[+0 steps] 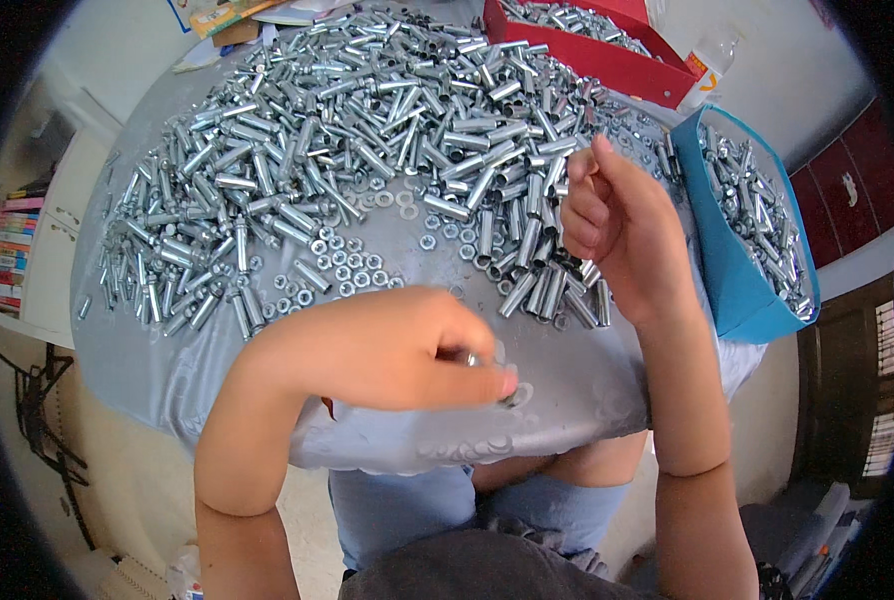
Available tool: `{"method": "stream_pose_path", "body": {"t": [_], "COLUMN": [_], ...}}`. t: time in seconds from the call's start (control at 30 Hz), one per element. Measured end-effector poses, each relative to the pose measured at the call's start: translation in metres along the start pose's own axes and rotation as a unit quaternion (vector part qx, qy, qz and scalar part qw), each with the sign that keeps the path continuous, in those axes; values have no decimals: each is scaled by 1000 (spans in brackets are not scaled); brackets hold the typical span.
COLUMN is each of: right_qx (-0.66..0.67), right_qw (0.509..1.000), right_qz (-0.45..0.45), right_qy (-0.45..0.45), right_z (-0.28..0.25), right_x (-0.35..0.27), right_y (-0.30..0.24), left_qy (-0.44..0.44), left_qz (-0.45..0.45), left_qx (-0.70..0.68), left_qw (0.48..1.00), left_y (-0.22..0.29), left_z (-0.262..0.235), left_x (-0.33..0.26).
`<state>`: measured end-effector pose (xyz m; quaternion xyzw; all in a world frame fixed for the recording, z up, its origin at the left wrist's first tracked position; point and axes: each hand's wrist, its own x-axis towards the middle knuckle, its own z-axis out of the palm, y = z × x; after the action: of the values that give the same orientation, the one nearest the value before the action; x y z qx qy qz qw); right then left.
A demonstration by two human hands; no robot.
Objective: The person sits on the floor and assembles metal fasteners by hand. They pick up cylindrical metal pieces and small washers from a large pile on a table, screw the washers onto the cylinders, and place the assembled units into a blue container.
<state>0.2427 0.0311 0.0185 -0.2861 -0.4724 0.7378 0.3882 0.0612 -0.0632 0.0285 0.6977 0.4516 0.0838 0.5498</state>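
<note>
My left hand (407, 350) hangs over the near part of the table (587, 365), fingers curled and thumb pressed in. A small shiny metal piece (473, 360) shows inside its grip, blurred. Just beside the thumb lie loose flat washers (520, 396), with more washers (472, 450) along the front edge. To the right my right hand (622, 215) is raised, thumb up and fingers curled in; whatever it may hold is hidden. Beyond both hands spreads a heap of metal sleeves and bolts (387, 120). Several hex nuts (352, 265) lie on its near side.
A blue fabric box (737, 270) full of metal parts stands right of my right forearm. Further back is a red box (607, 65) with more parts, and a clear bottle (710, 65) beside it. Papers (207, 50) lie at the far left. Books (17, 250) fill a shelf at the left.
</note>
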Motion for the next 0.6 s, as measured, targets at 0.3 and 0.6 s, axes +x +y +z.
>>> {"method": "stream_pose_path", "body": {"t": [0.3, 0.6], "right_qx": [11, -6], "right_qw": [1000, 1000], "right_qz": [2, -10], "right_qy": [-9, -9], "right_z": [-1, 0], "right_x": [-1, -1], "right_y": [1, 3], "left_qy": [424, 606], "left_qz": [182, 234], "left_qx": [-720, -466], "left_qw": [518, 600], "left_y": [-44, -41], "left_z": [-34, -50], "left_x": [2, -9]}}
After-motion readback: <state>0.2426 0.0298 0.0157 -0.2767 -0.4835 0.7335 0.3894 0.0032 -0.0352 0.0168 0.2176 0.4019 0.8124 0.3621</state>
